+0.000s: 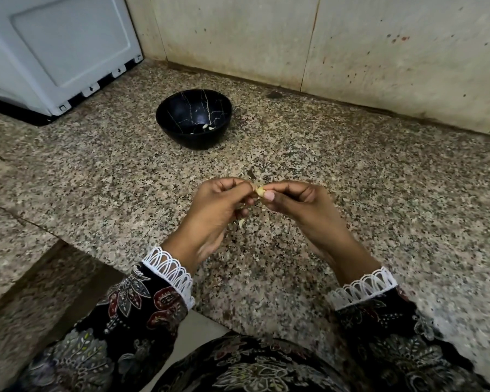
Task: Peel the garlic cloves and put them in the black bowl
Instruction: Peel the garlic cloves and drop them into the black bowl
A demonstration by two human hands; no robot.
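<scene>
A small pale garlic clove (260, 190) is pinched between both hands above the speckled granite counter (351, 179). My left hand (218, 205) holds it from the left with curled fingers. My right hand (297, 202) pinches it from the right, thumb pressed against it. A bit of papery skin (241, 222) hangs below my left hand. The black bowl (194, 120) with pale marbled veins stands farther back on the counter, two peeled cloves (209, 127) lying in its bottom.
A white appliance (54, 52) stands at the back left on the counter. Stained wall tiles (351, 38) close off the back. The counter's front edge (198, 309) runs near my sleeves, with a lower ledge at the left.
</scene>
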